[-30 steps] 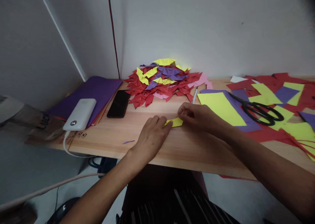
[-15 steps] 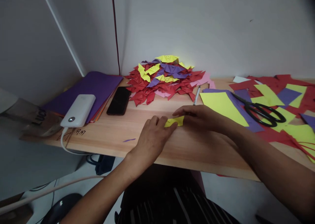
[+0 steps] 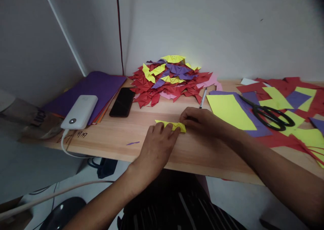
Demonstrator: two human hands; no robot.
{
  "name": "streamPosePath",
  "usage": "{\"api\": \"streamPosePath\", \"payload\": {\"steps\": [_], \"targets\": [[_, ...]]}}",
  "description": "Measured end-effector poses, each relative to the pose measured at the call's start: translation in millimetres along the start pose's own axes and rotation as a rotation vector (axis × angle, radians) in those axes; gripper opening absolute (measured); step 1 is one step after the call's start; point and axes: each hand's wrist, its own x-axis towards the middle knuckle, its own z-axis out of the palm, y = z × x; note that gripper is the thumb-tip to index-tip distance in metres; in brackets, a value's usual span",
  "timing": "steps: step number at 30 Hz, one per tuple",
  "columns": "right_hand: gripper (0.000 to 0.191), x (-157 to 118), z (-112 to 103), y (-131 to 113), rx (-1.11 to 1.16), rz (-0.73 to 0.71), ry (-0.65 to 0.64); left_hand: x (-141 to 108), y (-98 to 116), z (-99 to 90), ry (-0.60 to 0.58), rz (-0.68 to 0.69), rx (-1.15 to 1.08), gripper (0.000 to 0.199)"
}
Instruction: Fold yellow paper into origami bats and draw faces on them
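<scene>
A small strip of folded yellow paper (image 3: 180, 126) lies on the wooden table near its front edge. My left hand (image 3: 159, 142) has its fingers bent over the paper, holding it from the near side. At the paper's right end is my right hand (image 3: 199, 120), its fingers curled together at the corner. Its fingertips are partly hidden, and the far left tip of the paper shows beyond my left fingers.
Behind my hands rises a pile of folded red, purple and yellow paper figures (image 3: 169, 88). To the left are a black phone (image 3: 122, 102), a white power bank (image 3: 81, 112) and purple sheets (image 3: 101, 85). On the right lie a pen (image 3: 203, 97), yellow sheets (image 3: 233, 112), black scissors (image 3: 273, 117) and paper scraps.
More of the yellow paper now shows, its left tip past my left fingers. My right hand's fingers have curled in, and it has shifted slightly to the right.
</scene>
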Motion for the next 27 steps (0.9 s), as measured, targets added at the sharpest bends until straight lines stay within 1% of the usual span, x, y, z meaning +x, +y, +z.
{"api": "streamPosePath", "payload": {"steps": [4, 7, 13, 20, 24, 27], "targets": [[0.012, -1, 3, -3, -0.051, 0.026, -0.002, -4, 4, -2.5, 0.004, -0.009, 0.005, 0.04], [0.016, 0, 6, -8, -0.154, 0.064, 0.011, -5, 5, -4.3, -0.001, -0.016, -0.005, 0.039], [0.017, 1, 15, -20, -0.327, 0.147, 0.023, -4, 6, -5.5, -0.007, -0.014, -0.004, 0.039], [0.015, 0, 21, -27, -0.513, 0.143, 0.001, -4, 6, -4.4, -0.002, -0.011, -0.013, 0.034], [0.015, 1, 24, -32, -0.508, 0.176, 0.024, -4, 6, -3.6, 0.006, -0.015, -0.023, 0.034], [0.016, 1, 23, -28, -0.375, 0.217, 0.079, -5, 6, -3.6, 0.013, -0.021, -0.021, 0.037]]}}
